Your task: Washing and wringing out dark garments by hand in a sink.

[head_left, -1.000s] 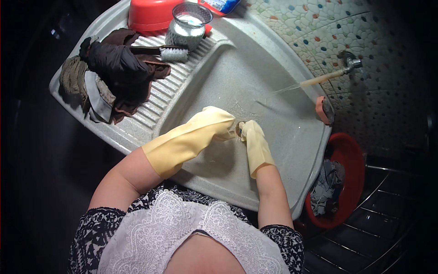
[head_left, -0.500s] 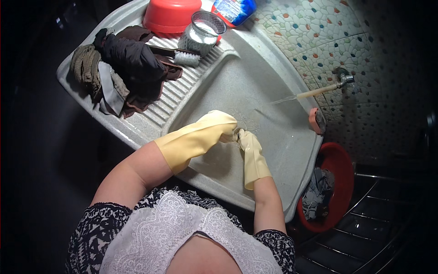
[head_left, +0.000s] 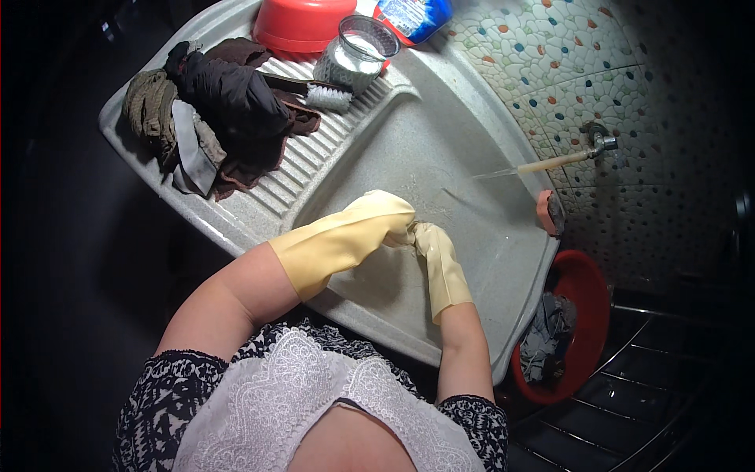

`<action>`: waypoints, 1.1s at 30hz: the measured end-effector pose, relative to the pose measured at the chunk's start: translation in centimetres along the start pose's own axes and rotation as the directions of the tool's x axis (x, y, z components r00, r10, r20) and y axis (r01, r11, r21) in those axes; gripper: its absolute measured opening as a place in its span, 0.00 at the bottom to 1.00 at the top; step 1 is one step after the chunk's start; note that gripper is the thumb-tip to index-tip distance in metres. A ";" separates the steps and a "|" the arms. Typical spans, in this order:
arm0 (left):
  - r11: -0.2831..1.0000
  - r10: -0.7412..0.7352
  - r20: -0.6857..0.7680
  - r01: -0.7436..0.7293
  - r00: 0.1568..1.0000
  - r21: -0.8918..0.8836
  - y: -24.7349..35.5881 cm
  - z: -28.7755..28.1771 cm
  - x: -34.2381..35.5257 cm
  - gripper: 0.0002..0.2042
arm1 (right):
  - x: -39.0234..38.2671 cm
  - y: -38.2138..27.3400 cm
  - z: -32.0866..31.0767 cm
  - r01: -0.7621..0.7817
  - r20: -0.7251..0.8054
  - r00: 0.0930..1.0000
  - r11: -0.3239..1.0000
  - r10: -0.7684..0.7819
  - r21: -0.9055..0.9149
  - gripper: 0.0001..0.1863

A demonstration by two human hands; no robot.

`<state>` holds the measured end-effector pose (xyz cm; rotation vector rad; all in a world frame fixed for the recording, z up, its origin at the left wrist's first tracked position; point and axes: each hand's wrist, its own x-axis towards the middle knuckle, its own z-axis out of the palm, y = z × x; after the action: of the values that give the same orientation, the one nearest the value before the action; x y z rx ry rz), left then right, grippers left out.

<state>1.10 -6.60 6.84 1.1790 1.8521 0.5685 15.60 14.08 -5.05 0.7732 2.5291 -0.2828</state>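
Observation:
Both my hands wear pale yellow rubber gloves and meet low in a grey speckled sink [head_left: 472, 259]. My left hand [head_left: 387, 214] is bent with its fingers curled down, touching my right hand [head_left: 429, 239], whose fingers are also closed. A small dark bit shows between them, but what they grip, if anything, is hidden by the gloves. Water [head_left: 495, 174] runs in a thin stream from a pale hose [head_left: 554, 162] on the wall tap [head_left: 604, 142], and shallow rippling water lies beyond my hands.
On the ribbed board left lie dark wet clothes [head_left: 232, 98], a white-bristled scrub brush [head_left: 329, 97], a glass jar [head_left: 355, 59] of white powder, a red tub [head_left: 303, 23] and a blue packet [head_left: 417, 17]. Right are a pink sponge-like piece [head_left: 544, 211], a red basin [head_left: 594, 330] of clothes and a metal rack [head_left: 629, 374].
My hands stay together in nearly the same place, the right glove shifting slightly. The whole view has moved a little, so the sink and tap sit slightly farther right.

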 end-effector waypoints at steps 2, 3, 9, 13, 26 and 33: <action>0.997 -0.033 0.041 0.030 0.999 0.067 1.7 -0.3 0.3 0.17 | 0.2 2.1 0.4 -0.096 -0.007 0.995 0.995 0.097 0.024 0.27; 0.987 -0.105 0.067 0.096 0.992 0.129 1.7 -0.4 0.2 0.21 | -0.1 1.4 0.2 -0.091 -0.003 0.996 0.996 0.091 0.026 0.27; 0.987 -0.086 0.074 0.074 0.994 0.141 1.7 -0.3 0.5 0.21 | -0.5 -1.2 -0.7 -0.317 -0.094 0.943 0.948 0.318 0.027 0.29; 0.987 -0.094 0.060 0.085 0.994 0.140 1.0 -0.3 0.2 0.22 | -1.2 -3.1 -2.8 -0.446 0.160 0.893 0.876 0.421 0.185 0.30; 0.989 -0.053 0.071 0.043 0.996 0.143 1.5 -0.3 0.6 0.23 | 1.0 1.0 0.6 -0.141 0.028 0.989 0.976 0.147 -0.164 0.19; 0.991 -0.034 0.070 0.024 0.997 0.134 0.5 0.3 0.9 0.23 | 0.1 -1.1 -1.2 -0.453 0.158 0.890 0.868 0.427 0.204 0.15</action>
<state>1.46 -5.56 6.63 1.2412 1.8651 0.3859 14.45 13.61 -4.00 1.3624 2.1596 -0.4574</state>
